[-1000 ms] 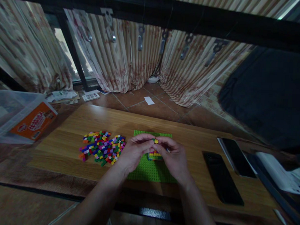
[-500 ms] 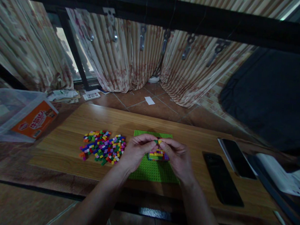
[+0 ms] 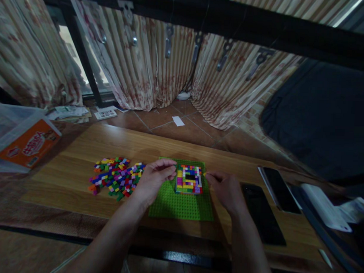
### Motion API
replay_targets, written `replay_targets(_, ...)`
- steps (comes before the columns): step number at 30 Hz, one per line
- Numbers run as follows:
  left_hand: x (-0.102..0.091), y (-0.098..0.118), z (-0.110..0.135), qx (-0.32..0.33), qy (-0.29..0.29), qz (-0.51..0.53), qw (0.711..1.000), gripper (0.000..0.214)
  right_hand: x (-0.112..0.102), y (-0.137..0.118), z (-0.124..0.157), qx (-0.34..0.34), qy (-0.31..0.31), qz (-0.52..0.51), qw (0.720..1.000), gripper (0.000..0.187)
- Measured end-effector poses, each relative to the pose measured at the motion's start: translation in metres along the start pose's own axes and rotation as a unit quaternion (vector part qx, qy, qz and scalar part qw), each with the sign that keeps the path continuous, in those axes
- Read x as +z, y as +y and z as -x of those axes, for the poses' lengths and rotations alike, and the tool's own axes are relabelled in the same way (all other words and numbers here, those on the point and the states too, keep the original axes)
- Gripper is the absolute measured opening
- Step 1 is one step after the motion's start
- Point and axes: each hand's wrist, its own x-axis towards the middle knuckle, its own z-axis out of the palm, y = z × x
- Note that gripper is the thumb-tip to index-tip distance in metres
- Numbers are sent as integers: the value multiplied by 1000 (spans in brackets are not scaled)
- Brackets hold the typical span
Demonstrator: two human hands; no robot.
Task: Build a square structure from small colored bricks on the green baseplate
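A square build of multicoloured toy bricks (image 3: 180, 185) with a dark hollow in its middle stands on a green studded baseplate (image 3: 167, 207). My left hand (image 3: 155, 177) is at the build's left side, thumb and fingers closed at the tips on what looks like a small green brick (image 3: 177, 166). To the right of the build, my right hand (image 3: 226, 190) pinches a small yellow brick (image 3: 205, 174). Left of my left hand lies a loose pile of small coloured bricks (image 3: 117, 177).
Everything lies on a wooden table (image 3: 76, 176). A clear plastic tub (image 3: 29, 143) with an orange label stands at the left. Right of my right hand are a black phone (image 3: 263, 215) and another dark phone (image 3: 283, 190). A black bar with metal hooks crosses above.
My hands have moved apart from above the build, the left to the left and the right to the right, uncovering it. The green and yellow bricks have separated. The view has shifted slightly.
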Motion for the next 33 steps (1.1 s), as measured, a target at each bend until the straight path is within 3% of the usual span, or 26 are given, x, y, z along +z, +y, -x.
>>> replay_targets(5, 0, 0, 0, -2, -1, -15, 1000, 20, 3, 2, -1, 6, -19, 2, 1000, 24)
replay_targets(21, 0, 1, 1, 3, -1, -16, 1000, 18, 13, 0, -1, 12, 25, 25, 999, 24)
replay_targets(33, -2, -1, 0, 9, 0, -23, 1000, 18, 15, 5, -5, 39, 2, -45, 998, 29)
